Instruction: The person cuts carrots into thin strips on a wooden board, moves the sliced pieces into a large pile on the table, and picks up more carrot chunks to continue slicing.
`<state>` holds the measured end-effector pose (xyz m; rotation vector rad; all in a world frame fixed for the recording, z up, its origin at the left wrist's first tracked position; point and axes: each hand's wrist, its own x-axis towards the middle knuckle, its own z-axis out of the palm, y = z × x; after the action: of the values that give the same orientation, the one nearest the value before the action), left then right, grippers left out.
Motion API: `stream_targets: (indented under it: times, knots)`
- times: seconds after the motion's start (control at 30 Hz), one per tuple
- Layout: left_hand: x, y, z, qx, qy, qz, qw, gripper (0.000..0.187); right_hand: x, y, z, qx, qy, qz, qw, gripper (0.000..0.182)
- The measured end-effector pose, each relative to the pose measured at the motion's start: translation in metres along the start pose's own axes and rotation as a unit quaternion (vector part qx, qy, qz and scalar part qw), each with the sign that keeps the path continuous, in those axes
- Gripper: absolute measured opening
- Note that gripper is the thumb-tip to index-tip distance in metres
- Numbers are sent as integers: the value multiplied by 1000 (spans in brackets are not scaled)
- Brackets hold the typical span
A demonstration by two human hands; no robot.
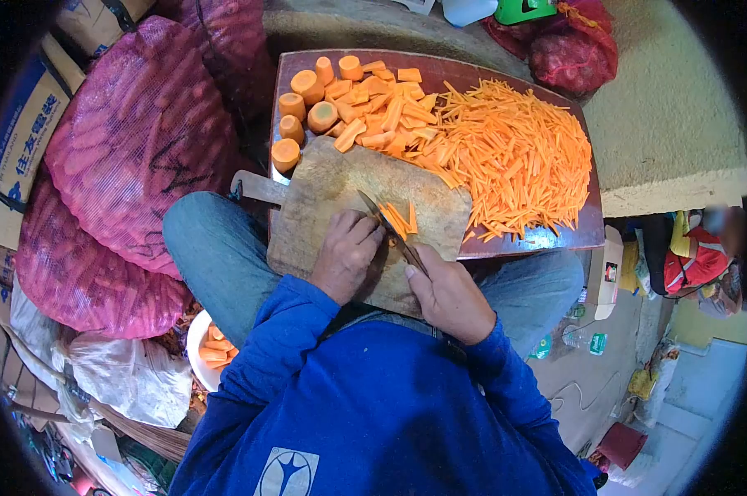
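My right hand (452, 298) is closed around the handle of a knife (397, 238). Its blade slants up and left across a worn wooden cutting board (307, 207). Just left of the blade, my left hand (344, 252) presses on the board with curled fingers. Whatever lies under those fingertips is hidden. A few cut carrot sticks (401, 218) rest against the blade's right side. Beyond the board, carrot slices (390, 107) and upright carrot chunks (307, 85) cover the left of a dark red table (592, 223). A large heap of carrot sticks (518, 157) fills its right.
Pink mesh sacks of carrots (142, 140) are stacked at my left. A white bowl (196, 343) with carrot pieces sits by my left knee. Another red mesh bag (572, 58) lies behind the table. Plastic bottles (584, 337) stand at right, with a person in red (696, 260) farther off.
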<state>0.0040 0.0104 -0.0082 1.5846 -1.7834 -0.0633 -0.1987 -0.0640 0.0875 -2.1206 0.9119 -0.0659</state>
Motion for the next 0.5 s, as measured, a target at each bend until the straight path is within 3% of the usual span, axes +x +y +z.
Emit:
stream_targets:
  times: [0.1,0.17,0.3,0.4,0.5]
  knots:
    - [2,4,-2,4,7,-8,1000,37,-1,0,-4,44,-1,-30,999,34]
    - [4,5,-3,5,23,18,1000,36,-2,0,-2,18,-20,20,999,33]
    - [0,1,1,14,18,19,1000,38,1,2,5,-2,10,-3,1000,32]
    - [2,1,1,20,21,17,999,35,-2,4,-1,62,17,-18,998,30]
    - [4,6,-1,-5,16,-10,1000,30,-18,-2,-10,108,98,-52,988,29]
